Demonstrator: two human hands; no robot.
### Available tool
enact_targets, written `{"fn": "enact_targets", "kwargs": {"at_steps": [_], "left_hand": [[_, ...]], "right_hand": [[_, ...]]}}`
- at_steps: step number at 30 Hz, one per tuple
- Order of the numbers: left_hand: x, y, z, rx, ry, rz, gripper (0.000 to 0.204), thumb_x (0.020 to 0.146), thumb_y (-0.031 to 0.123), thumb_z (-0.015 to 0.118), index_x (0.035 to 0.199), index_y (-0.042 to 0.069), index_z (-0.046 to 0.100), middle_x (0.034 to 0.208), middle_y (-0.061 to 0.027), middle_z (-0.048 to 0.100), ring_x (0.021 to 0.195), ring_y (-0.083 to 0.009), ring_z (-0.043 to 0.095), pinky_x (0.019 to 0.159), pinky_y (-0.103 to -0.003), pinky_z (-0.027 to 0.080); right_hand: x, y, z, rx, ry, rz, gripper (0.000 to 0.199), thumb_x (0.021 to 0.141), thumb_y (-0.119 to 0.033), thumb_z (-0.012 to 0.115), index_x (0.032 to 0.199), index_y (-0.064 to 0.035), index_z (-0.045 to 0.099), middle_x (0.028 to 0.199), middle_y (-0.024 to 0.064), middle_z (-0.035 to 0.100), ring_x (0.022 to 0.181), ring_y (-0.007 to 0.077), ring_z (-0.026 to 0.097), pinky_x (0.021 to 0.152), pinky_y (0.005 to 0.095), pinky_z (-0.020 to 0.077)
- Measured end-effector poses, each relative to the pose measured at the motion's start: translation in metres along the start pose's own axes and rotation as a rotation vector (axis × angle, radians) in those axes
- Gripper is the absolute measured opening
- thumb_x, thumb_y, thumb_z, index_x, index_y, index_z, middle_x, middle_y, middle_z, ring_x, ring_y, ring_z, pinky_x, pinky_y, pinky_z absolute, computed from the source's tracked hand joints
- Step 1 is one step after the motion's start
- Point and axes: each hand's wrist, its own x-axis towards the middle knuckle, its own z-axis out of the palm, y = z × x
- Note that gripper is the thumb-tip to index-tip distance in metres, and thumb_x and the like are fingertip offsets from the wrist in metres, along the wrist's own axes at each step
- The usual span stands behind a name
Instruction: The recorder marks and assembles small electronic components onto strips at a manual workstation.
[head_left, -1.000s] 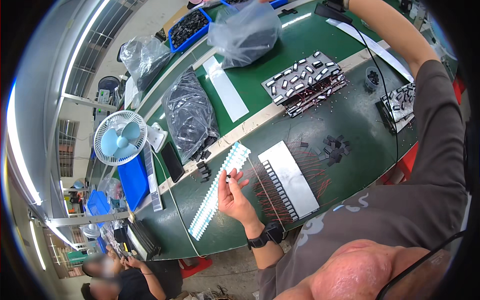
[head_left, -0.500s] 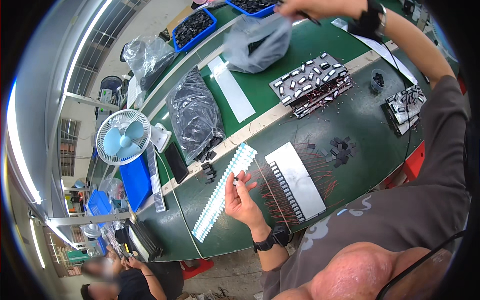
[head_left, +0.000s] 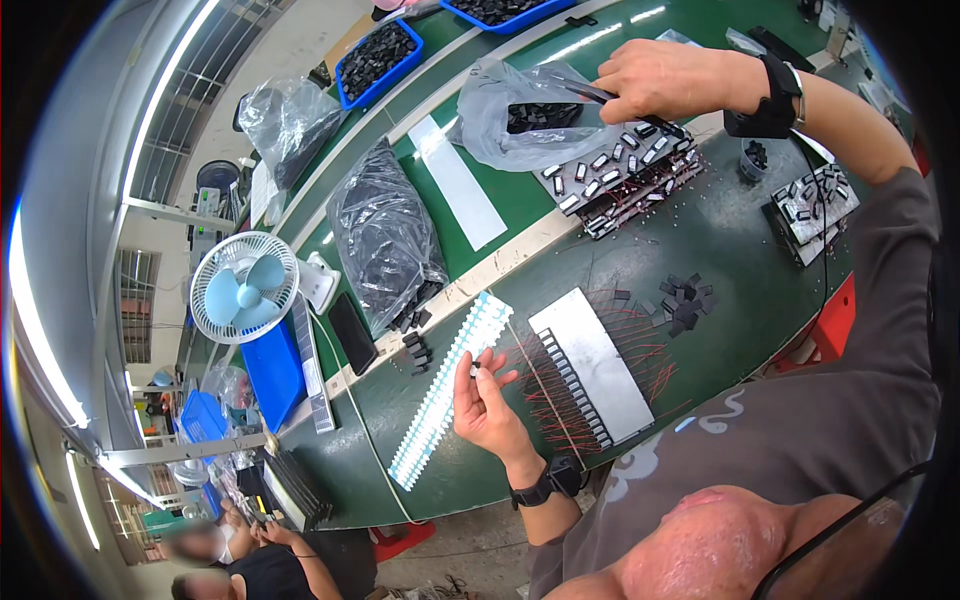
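Note:
My left hand (head_left: 487, 405) pinches a small dark part with a pale side (head_left: 475, 370) between thumb and fingertips, above a white and light-blue toothed strip (head_left: 450, 392). My right hand (head_left: 650, 82) is closed round a slender black tool (head_left: 588, 91), its exact kind unclear. It hovers over the edge of an open clear plastic bag (head_left: 490, 120) with black pieces (head_left: 543, 117) inside. Just below that hand lies a stack of boards (head_left: 622, 180) covered with small black-and-white parts. Right of my left hand, a white plate (head_left: 592, 365) carries a row of small parts with thin red wires.
Loose black pads (head_left: 686, 303) lie beyond the plate. A filled plastic bag (head_left: 385, 235), a phone (head_left: 354, 333) and a fan (head_left: 245, 288) stand left. Blue trays (head_left: 378, 65) of black pieces are at the back. A small cup (head_left: 754, 160) stands right; another person (head_left: 270, 565) sits lower left.
My right hand has come nearer and lower with the black tool, from the far edge to beside the bag. The bag now sits wider, showing its black pieces. My left hand has barely moved.

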Motion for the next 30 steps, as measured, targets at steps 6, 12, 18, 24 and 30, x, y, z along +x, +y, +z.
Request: {"fn": "enact_targets", "kwargs": {"at_steps": [6, 12, 18, 24, 30], "left_hand": [[0.004, 0.002, 0.000, 0.032, 0.022, 0.012, 0.032, 0.098, 0.004, 0.052, 0.127, -0.009, 0.056, 0.106, -0.0216, 0.069, 0.088, -0.0221, 0.070, 0.066, -0.028, 0.059], [0.005, 0.002, 0.005, 0.045, -0.009, 0.018, 0.033, 0.099, 0.007, 0.052, 0.128, -0.009, 0.056, 0.106, -0.0215, 0.069, 0.087, -0.0224, 0.070, 0.065, -0.028, 0.058], [-0.004, 0.002, 0.003, 0.067, 0.003, 0.009, 0.034, 0.100, 0.009, 0.051, 0.129, -0.008, 0.055, 0.107, -0.0218, 0.067, 0.088, -0.0231, 0.069, 0.065, -0.029, 0.057], [-0.003, -0.001, -0.002, 0.050, -0.009, 0.040, 0.034, 0.099, 0.011, 0.052, 0.129, -0.006, 0.055, 0.109, -0.0200, 0.067, 0.089, -0.0222, 0.069, 0.066, -0.027, 0.057], [-0.001, -0.006, 0.004, 0.017, -0.052, 0.037, 0.034, 0.099, 0.013, 0.056, 0.129, -0.003, 0.057, 0.110, -0.0172, 0.068, 0.089, -0.0197, 0.069, 0.066, -0.025, 0.056]], "right_hand": [[-0.012, 0.011, 0.011, 0.247, -0.053, 0.021, 0.015, 0.084, -0.022, 0.066, 0.087, -0.0079, 0.062, 0.077, 0.0131, 0.063, 0.075, 0.0361, 0.061, 0.064, 0.0474, 0.0460], [-0.008, 0.001, 0.015, 0.363, -0.150, 0.295, 0.025, 0.081, -0.024, 0.072, 0.091, -0.0073, 0.057, 0.081, 0.0135, 0.061, 0.078, 0.0374, 0.060, 0.066, 0.0467, 0.0456], [-0.031, 0.011, -0.003, 0.383, -0.233, 0.572, 0.037, 0.077, -0.027, 0.077, 0.095, -0.0067, 0.051, 0.085, 0.0139, 0.059, 0.081, 0.0387, 0.059, 0.068, 0.0461, 0.0453], [-0.124, -0.006, 0.012, 0.462, -0.256, 0.756, 0.050, 0.074, -0.030, 0.082, 0.099, -0.0061, 0.045, 0.090, 0.0143, 0.057, 0.084, 0.0401, 0.058, 0.070, 0.0454, 0.0449], [-0.210, -0.066, 0.031, 0.518, -0.207, 0.908, 0.059, 0.072, -0.029, 0.085, 0.103, -0.0059, 0.042, 0.095, 0.0145, 0.055, 0.087, 0.0401, 0.057, 0.073, 0.0445, 0.0447]]}}
